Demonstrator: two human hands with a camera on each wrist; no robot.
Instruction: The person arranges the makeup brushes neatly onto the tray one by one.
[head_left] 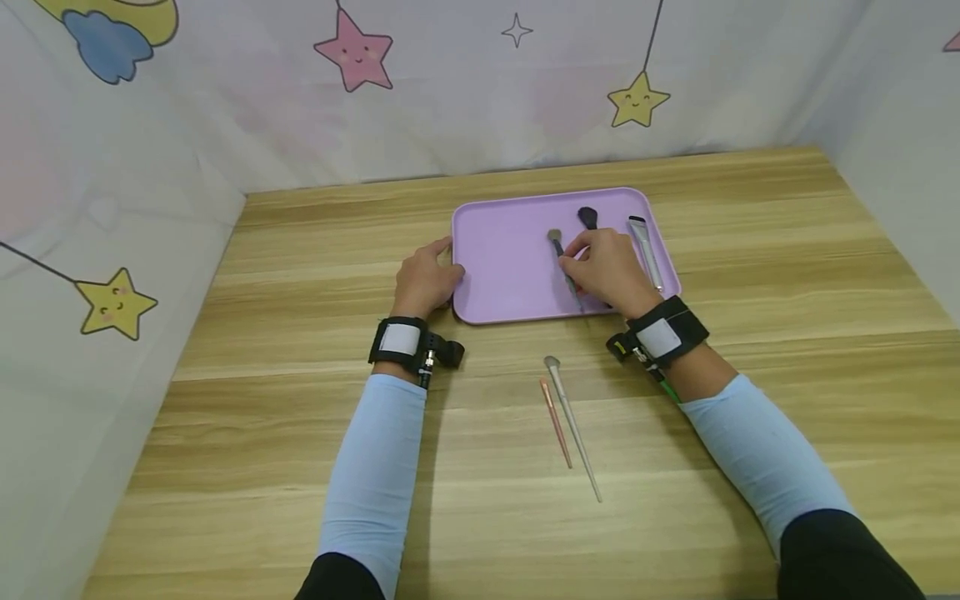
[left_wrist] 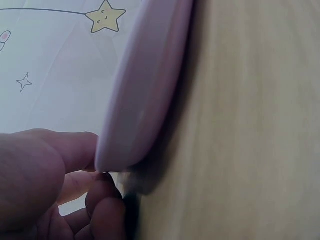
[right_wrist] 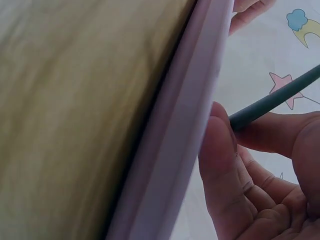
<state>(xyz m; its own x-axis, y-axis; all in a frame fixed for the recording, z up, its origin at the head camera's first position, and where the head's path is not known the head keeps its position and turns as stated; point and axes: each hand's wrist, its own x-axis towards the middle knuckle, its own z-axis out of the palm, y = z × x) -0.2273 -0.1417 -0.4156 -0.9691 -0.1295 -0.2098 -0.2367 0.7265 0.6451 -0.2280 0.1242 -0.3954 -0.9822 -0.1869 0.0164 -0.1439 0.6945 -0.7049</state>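
Note:
My left hand (head_left: 426, 279) grips the left edge of a purple tray (head_left: 498, 262), thumb over the rim and fingers curled below it, as the left wrist view shows. Over the tray, my right hand (head_left: 611, 268) pinches a makeup brush between thumb and index finger; its dark green handle (right_wrist: 275, 98) slants up in the right wrist view. In the head view this brush's greyish head (head_left: 554, 235) points to the back. A black-headed brush (head_left: 588, 218) lies behind the right hand, partly hidden by it. Near the tray's right edge is a silver brush (head_left: 647, 252).
On the wooden table (head_left: 300, 400), in front of the tray, lie a long pale brush (head_left: 573, 425) and a shorter pink one (head_left: 557, 423), side by side. A white cloth backdrop (head_left: 465, 108) with printed stars rises behind the table.

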